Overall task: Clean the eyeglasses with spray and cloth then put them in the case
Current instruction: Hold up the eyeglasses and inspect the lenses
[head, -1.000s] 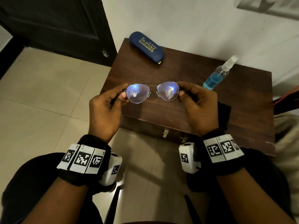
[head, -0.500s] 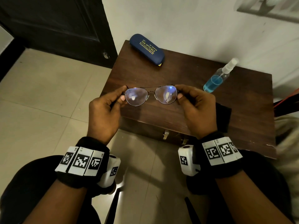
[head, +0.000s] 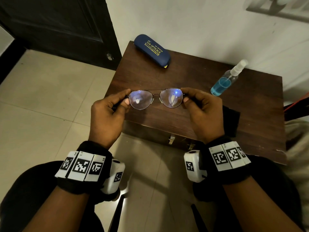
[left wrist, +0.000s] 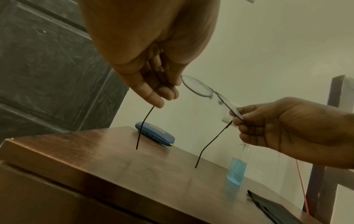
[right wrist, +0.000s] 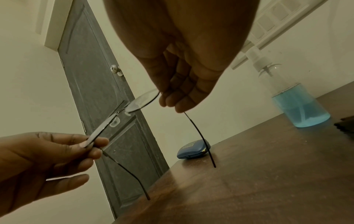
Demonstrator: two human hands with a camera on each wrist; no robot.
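Observation:
Thin-framed eyeglasses (head: 156, 99) hang above the near part of the brown table (head: 184, 124), arms unfolded and pointing down. My left hand (head: 115, 106) pinches the frame's left end (left wrist: 195, 86); my right hand (head: 197, 104) pinches the right end (right wrist: 145, 98). A closed blue case (head: 152, 51) with yellow lettering lies at the table's far left corner. The clear spray bottle (head: 224, 82) holding blue liquid stands at the far right. A dark folded cloth (left wrist: 273, 207) lies on the table under my right wrist (head: 232, 121).
The table stands against a white wall (head: 192, 27). A dark door (head: 55, 25) is at the far left, pale floor tiles (head: 41, 106) to the left. Metal latches (head: 172, 139) show on the table's front face. A red-edged object (head: 297, 104) is at the right edge.
Both hands have lowered the glasses slightly and tilted the lenses; the bright glare on them has shrunk. The grip at both ends is the same.

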